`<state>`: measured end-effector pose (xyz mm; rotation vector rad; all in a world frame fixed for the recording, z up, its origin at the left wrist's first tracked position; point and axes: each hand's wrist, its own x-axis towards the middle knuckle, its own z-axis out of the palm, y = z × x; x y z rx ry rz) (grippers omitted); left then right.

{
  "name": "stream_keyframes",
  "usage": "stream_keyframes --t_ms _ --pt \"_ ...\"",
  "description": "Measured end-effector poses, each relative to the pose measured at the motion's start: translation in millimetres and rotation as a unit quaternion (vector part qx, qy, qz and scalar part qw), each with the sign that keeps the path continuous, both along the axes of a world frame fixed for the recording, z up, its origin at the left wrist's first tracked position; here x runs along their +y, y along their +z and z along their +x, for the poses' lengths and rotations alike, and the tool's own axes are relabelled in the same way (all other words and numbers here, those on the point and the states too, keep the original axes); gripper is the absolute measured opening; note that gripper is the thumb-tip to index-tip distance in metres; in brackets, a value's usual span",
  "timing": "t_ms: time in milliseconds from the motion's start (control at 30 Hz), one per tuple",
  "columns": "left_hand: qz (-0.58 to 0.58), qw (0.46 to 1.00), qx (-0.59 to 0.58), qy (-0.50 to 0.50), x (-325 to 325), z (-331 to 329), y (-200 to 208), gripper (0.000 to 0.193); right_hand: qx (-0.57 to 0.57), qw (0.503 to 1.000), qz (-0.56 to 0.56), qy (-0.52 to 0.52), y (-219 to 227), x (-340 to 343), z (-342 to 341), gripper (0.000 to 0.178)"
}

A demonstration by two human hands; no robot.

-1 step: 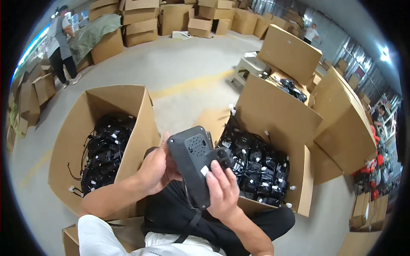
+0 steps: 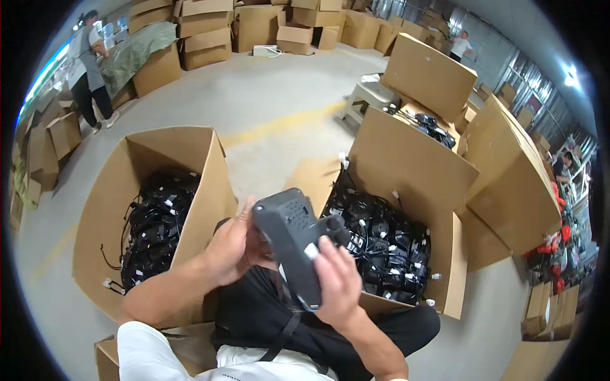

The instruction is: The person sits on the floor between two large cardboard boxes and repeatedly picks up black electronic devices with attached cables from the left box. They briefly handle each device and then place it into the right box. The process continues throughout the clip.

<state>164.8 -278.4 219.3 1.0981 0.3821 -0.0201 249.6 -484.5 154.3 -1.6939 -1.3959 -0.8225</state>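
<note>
A long black electronic device (image 2: 293, 254) with a perforated grille near its upper end is held over my lap. A stubby black part (image 2: 335, 230) juts from its right side, and a small white label sits below the grille. My left hand (image 2: 234, 249) is closed round the left edge, its thumb at the upper corner and its other fingers partly hidden behind. My right hand (image 2: 338, 279) is closed against the lower right side, fingertips by the stubby part and slightly blurred. A black strap (image 2: 281, 340) runs from near the lower end toward me.
To the left, a cardboard box (image 2: 219, 184) holds many black cabled devices (image 2: 155, 232). On the right, another open box (image 2: 406, 152) holds similar devices (image 2: 381, 244) with white connectors. Behind it stand a grey stool (image 2: 368, 101) and more cartons. People stand at far left and far right.
The device has turned slightly, so its grille face shows at a steeper slant. My right hand has shifted a little to the right and is more blurred.
</note>
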Motion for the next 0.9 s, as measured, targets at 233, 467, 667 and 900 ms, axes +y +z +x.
stream_keyframes --t_ms 233,467,667,900 --pt "0.267 0.944 -0.189 -0.044 -10.0 11.6 -29.1 0.105 0.644 0.719 0.17 0.198 -28.8 -23.2 -4.0 0.065" --pt "0.292 0.926 -0.223 0.09 -30.1 17.6 -83.8 0.075 0.736 0.585 0.303 0.158 -68.1 -13.3 -20.9 0.06" --pt "0.367 0.91 -0.18 0.065 -47.7 18.5 -97.6 0.083 0.803 0.479 0.32 0.15 -78.6 -27.2 -20.7 0.054" --pt "0.317 0.947 -0.004 -0.048 -56.3 17.7 -81.1 0.055 0.711 0.632 0.306 0.024 -99.0 -28.4 -33.8 0.043"
